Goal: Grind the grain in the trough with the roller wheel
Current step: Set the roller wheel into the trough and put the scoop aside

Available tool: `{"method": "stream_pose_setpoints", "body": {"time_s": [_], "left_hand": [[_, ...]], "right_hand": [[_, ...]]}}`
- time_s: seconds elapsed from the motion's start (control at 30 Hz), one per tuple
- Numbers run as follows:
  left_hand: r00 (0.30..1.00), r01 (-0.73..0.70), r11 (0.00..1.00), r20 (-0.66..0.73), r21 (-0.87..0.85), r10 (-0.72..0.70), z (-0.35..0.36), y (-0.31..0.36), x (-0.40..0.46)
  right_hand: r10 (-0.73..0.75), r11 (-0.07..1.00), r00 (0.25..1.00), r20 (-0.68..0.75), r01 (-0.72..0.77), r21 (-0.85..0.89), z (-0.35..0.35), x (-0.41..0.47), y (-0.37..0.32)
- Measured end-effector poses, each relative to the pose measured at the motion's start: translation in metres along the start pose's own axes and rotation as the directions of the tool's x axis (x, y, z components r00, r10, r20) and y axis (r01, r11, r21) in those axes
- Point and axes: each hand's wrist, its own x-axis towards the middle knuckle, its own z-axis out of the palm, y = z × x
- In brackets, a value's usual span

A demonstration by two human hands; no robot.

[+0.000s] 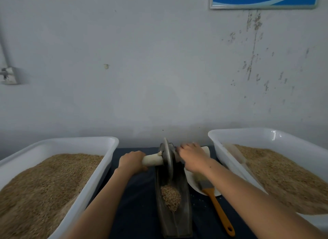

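Roller wheel [167,157]: metal disc, likely heavy, rigid; take by axle handle [153,160] both sides. Left hand [131,162] wrapped round handle; right hand [192,155] curled over hidden far stub. Grain [170,198] loose in trough [184,194].

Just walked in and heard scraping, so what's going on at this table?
A person is grinding grain by hand. The left hand grips the pale wooden handle of a grey metal roller wheel; the right hand covers the handle's other end. The wheel stands upright at the far end of the dark narrow metal trough, with a small pile of brown grain nearer the person. White plastic tubs of grain flank it, and an orange-handled brush lies to the right.
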Motion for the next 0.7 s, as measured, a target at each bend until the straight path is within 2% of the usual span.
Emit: {"method": "stream_pose_setpoints", "body": {"time_s": [0.17,0.33,0.47,0.57,0.63,0.7], "left_hand": [[0.999,0.015,1.000,-0.035,0.025,-0.014,0.003,0.001,0.001],[0.997,0.013,0.999,-0.082,0.047,-0.010,-0.001,0.001,0.000],[0.972,0.027,0.999,-0.235,0.041,-0.017,-0.004,0.006,-0.009],[0.943,0.077,0.996,-0.320,-0.055,-0.090,0.004,0.010,-0.019],[0.933,0.103,0.986,-0.331,-0.133,-0.142,0.009,0.009,-0.024],[0.927,0.111,0.980,-0.337,-0.165,-0.162,0.009,0.008,-0.026]], "right_hand": [[0.077,0.997,0.989,-0.128,-0.077,0.007,0.022,0.007,0.001],[0.103,0.993,0.987,-0.125,-0.096,0.067,0.026,0.007,0.000],[0.112,0.985,0.980,-0.165,-0.088,0.147,0.017,0.001,0.001],[0.036,0.988,0.937,-0.346,0.018,0.151,0.003,-0.010,0.004],[-0.056,0.978,0.897,-0.438,0.137,0.156,-0.004,-0.026,0.005],[-0.090,0.972,0.844,-0.529,0.191,0.140,-0.004,-0.047,0.005]]}}
